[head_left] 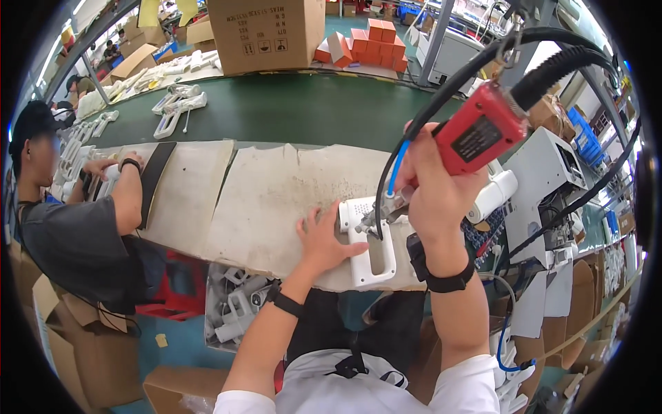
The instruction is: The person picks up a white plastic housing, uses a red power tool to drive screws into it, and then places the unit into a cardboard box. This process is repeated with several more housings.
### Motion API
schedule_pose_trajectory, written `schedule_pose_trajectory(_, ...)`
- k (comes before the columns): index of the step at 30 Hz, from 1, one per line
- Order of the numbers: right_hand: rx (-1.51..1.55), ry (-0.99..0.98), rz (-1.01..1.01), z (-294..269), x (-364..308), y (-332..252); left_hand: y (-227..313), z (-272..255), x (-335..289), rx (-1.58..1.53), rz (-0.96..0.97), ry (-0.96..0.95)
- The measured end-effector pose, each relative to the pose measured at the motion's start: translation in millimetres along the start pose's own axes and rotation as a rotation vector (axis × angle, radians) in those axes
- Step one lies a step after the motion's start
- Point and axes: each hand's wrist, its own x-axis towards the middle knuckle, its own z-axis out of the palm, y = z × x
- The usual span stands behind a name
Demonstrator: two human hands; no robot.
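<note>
A red electric screwdriver [481, 130] is gripped in my right hand [441, 186], its body tilted up to the right. Its metal nose [386, 210] points down over a white plastic housing [374, 265] that has a long handle opening. The nose partly covers the housing's upper part, so I cannot see whether the bit touches a screw. My left hand [323, 238] lies with fingers spread at the housing's left side, the thumb resting on it and the other fingers toward the worn board [276, 186]. Both wrists wear black bands.
A black hose [441, 96] loops overhead from the screwdriver. Beyond the board runs a green conveyor [276, 110] with white housings [179, 107]. A co-worker [83, 214] handles parts at left. A grey machine [545, 193] stands right; a bin of white parts [234, 310] sits below the board.
</note>
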Motion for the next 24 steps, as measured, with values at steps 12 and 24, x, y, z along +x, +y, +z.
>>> schedule_pose_trajectory(12,0.034,-0.054,0.225,14,-30,59,-2,7,-4,0.028,0.000,-0.050)
schedule_pose_trajectory(24,-0.051,0.036,-0.020,-42,-15,-9,8,9,25,0.021,-0.070,0.113)
